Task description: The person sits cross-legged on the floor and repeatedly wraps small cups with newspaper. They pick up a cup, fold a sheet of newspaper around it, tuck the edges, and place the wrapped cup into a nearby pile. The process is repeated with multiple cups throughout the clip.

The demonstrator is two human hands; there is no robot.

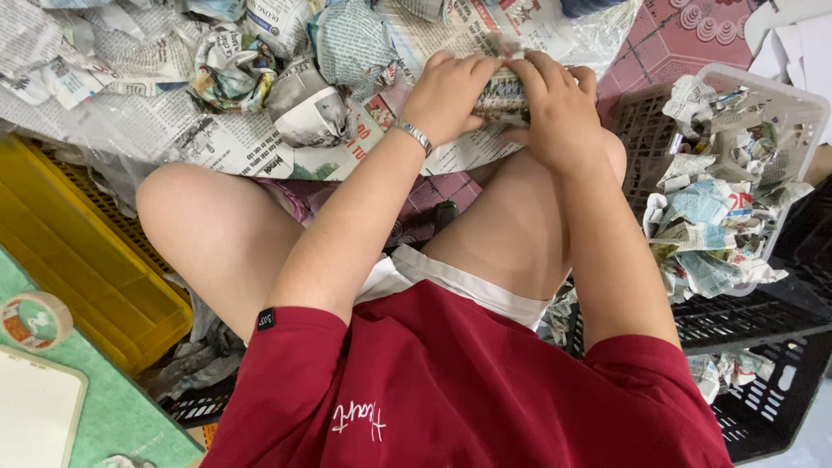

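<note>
My left hand (449,97) and my right hand (559,108) meet in front of my knees, both closed around a newspaper-wrapped bundle (501,94). A silver bracelet (414,135) sits on my left wrist. The bundle rests over flat newspaper sheets (217,139) spread on the floor. Most of the bundle is hidden under my fingers.
Several crumpled newspaper-wrapped bundles (329,52) lie to the far left of my hands. A white plastic basket (784,104) at right holds more wrapped pieces. A yellow crate (78,251) stands at left, black crates (763,347) at lower right, a tape roll (33,319) on a green surface.
</note>
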